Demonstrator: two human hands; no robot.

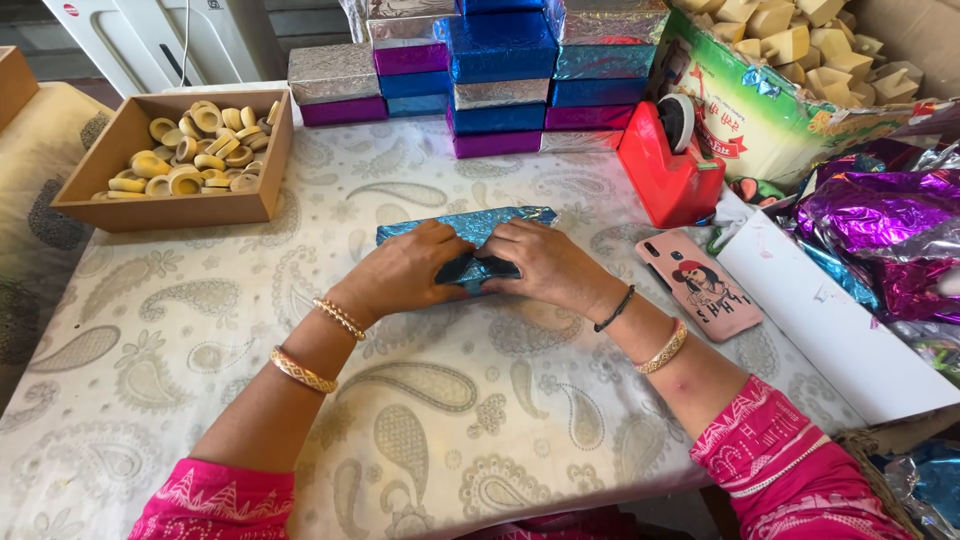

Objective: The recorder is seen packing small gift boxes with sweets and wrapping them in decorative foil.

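Observation:
A flat box half wrapped in shiny blue foil (462, 226) lies on the table in front of me. My left hand (405, 272) presses on its near left side, fingers folding the foil down. From the right, my right hand (545, 265) grips the same near edge, fingertips meeting the left hand's at the fold. Both wrists wear bangles, and pink sleeves cover my forearms.
Stacked foil-wrapped boxes (495, 75) in blue, purple and silver stand at the back. A red tape dispenser (668, 160) and a pink-cased phone (705, 285) lie to the right. A wooden tray of tape rings (175, 155) sits back left. Loose purple foil (885, 225) piles at right.

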